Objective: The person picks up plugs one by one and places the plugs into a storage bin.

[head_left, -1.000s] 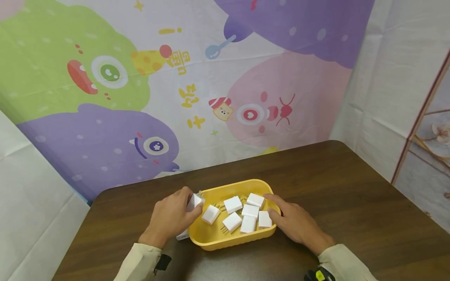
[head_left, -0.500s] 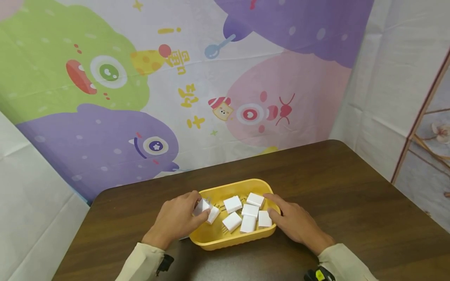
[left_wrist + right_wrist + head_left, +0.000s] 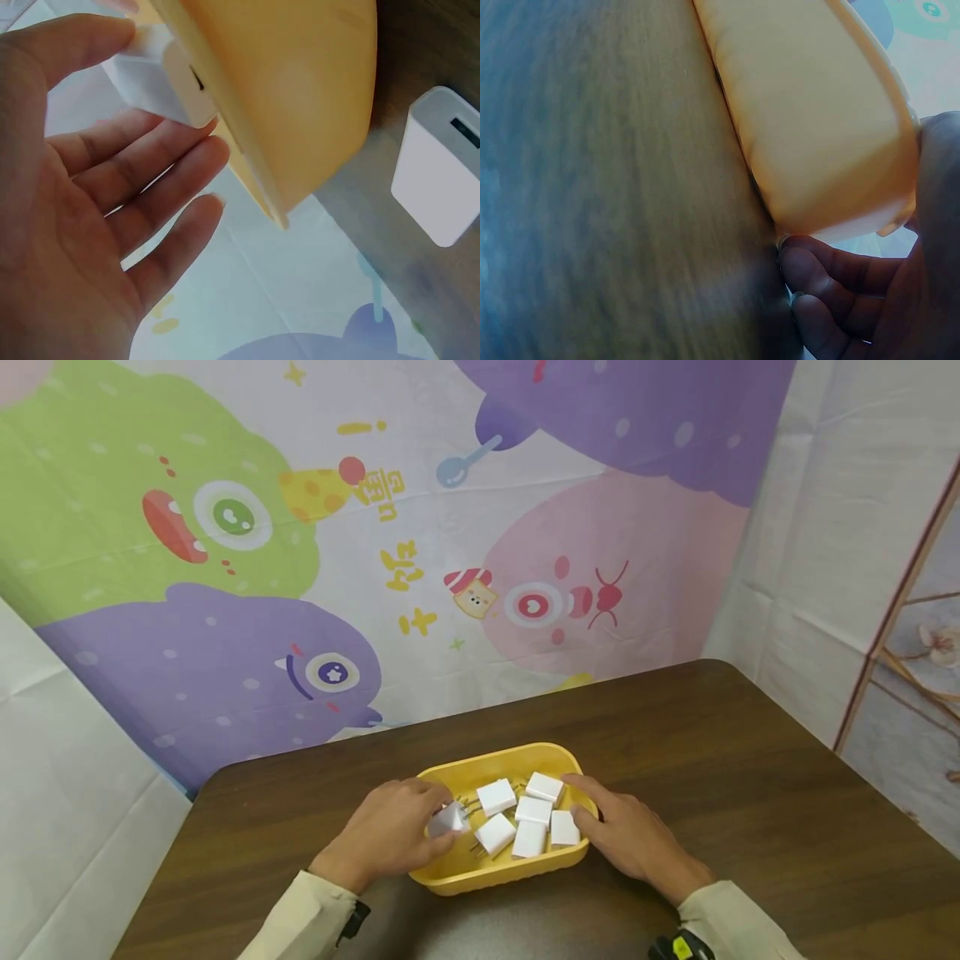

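Observation:
In the head view my left hand (image 3: pixel 397 827) reaches over the left end of a yellow plastic basket (image 3: pixel 442 887). It pinches a white plug-in phone charger (image 3: pixel 161 79) between thumb and fingertips at the rim, as the left wrist view shows. Several more white chargers (image 3: pixel 496 797) with metal prongs lie loose inside the basket. My right hand (image 3: pixel 637 835) grips the basket's right end, thumb over the rim and the other fingers against the outer wall in the right wrist view. Any charger beneath the left hand is hidden.
Another white charger (image 3: pixel 442 165) stands on the dark wooden table (image 3: pixel 750 793) just outside the basket, seen only in the left wrist view. A cartoon-printed cloth (image 3: pixel 420 677) hangs behind the table's far edge.
My left hand has moved right and slightly down with the charger, from the basket's left rim to over its inside. The right hand and the basket have stayed in place.

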Demonstrator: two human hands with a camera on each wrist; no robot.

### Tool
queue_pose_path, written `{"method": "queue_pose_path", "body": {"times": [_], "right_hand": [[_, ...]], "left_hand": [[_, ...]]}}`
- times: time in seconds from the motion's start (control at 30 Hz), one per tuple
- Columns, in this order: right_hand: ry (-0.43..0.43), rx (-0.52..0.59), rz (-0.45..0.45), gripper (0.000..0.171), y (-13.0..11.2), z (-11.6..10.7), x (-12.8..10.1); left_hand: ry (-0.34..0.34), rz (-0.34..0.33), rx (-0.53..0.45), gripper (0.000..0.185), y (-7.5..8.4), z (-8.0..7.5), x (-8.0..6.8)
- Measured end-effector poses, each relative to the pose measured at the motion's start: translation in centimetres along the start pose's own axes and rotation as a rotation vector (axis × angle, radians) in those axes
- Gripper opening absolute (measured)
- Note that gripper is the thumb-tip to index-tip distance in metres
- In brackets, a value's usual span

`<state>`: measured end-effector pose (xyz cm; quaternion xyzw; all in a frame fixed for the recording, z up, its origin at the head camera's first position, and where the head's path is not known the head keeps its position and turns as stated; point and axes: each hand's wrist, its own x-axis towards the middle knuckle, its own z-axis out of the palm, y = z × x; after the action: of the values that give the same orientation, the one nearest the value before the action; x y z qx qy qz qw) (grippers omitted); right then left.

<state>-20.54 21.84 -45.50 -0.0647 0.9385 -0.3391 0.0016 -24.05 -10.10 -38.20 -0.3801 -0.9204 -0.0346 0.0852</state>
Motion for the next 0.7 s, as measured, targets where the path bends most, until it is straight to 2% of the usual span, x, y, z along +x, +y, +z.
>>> {"method": "queue_pose_path", "body": {"times": [0.13,0.53,0.7], "right_hand": [[0.002,-0.002,-0.002,0.045,-0.05,-0.03,0.03],[-0.005,-0.003,0.013,0.045,-0.11,-0.06,-0.05],[-0.009,-0.001,0.018,0.045,-0.17,-0.06,-0.02]], "left_hand": [[-0.02,0.042,-0.021,0.036,-0.08,-0.19,0.03],[-0.102,0.075,-0.065,0.034,0.07,-0.53,0.24],[-0.107,0.095,-0.055,0.035,0.01,-0.62,0.17]]}}
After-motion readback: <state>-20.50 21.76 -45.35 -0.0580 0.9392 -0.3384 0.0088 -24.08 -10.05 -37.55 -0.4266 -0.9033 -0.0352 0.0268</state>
